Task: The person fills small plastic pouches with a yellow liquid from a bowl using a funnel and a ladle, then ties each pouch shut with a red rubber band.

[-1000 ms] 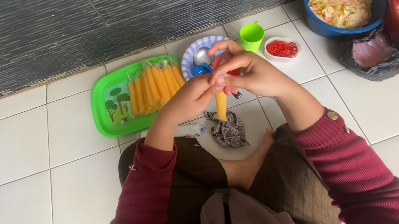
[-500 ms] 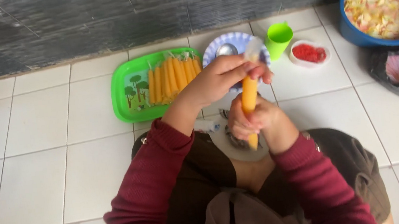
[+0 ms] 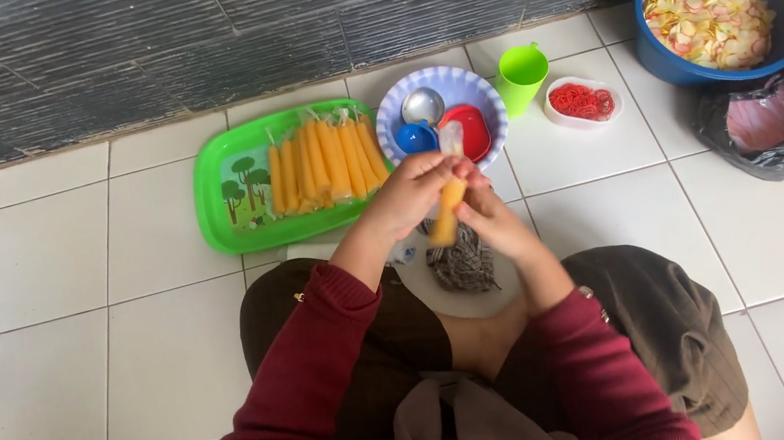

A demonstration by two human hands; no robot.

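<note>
Left hand (image 3: 409, 197) and right hand (image 3: 487, 212) pinch orange-filled plastic tube (image 3: 446, 211) upright above lap, fingers pressed around its clear top. Apparently sealing stage; tying neck next needs firm twist. Finished tubes on green tray (image 3: 231, 186).

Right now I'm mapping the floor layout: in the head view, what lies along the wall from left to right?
Green tray → patterned bowl → green cup → small white dish → blue basin
</note>
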